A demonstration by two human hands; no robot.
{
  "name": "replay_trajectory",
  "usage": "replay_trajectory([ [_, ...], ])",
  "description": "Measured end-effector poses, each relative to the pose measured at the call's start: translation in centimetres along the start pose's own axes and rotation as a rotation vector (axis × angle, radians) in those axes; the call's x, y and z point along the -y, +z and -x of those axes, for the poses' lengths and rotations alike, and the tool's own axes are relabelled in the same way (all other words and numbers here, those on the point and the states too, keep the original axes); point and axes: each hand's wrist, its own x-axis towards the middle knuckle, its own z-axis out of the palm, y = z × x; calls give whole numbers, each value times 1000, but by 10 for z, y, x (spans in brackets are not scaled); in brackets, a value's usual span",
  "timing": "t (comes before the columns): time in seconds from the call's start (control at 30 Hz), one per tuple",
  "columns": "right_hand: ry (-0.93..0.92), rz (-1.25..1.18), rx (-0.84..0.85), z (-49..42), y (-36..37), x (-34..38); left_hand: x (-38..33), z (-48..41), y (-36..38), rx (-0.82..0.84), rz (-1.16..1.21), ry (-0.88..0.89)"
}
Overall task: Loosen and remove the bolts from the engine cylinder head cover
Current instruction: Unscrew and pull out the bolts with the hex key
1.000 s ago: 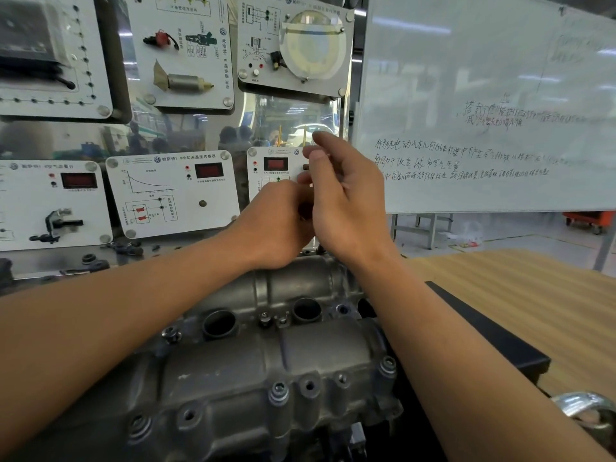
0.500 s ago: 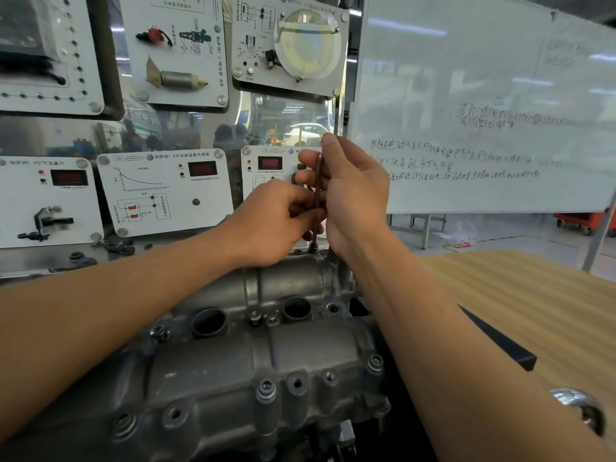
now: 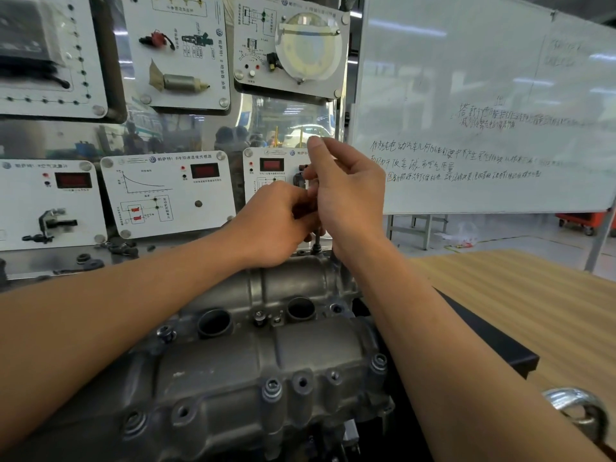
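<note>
Both hands meet at the far end of the cylinder head cover point(image 3: 216, 378). The left hand point(image 3: 276, 221) curls round a thin dark rod point(image 3: 317, 241), and the right hand point(image 3: 346, 195) pinches it higher up. I cannot tell if it is a tool or a long bolt. It stands straight up, with its bottom end at the cover's far edge. It looks hard, light and maybe oily, so a tight hold near the middle seems best. More bolts point(image 3: 271, 390) sit heads-up along the near edge.

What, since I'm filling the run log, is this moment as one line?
step: loosening far bolt | left hand: grips tool | right hand: pinches tool | tool: upright on far bolt | front bolt: seated
</note>
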Motion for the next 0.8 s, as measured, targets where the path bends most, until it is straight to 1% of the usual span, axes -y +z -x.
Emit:
replay_trajectory([
  [0.13,-10,74,72,-2,2,-1,-2,0,-1,-3,3,-13],
  [0.3,18,68,160,-5,3,0,0,-1,2,-19,19,-20],
  [0.43,33,70,190,-5,3,3,2,-3,4,-24,14,-8],
  [0.6,127,53,160,-4,6,6,3,-4,5,-15,4,-15],
  [0.67,153,43,124,-3,7,7,4,-5,5,-2,3,-17],
  [0.8,84,44,-7,-1,7,4,6,-7,5,16,-23,-25],
])
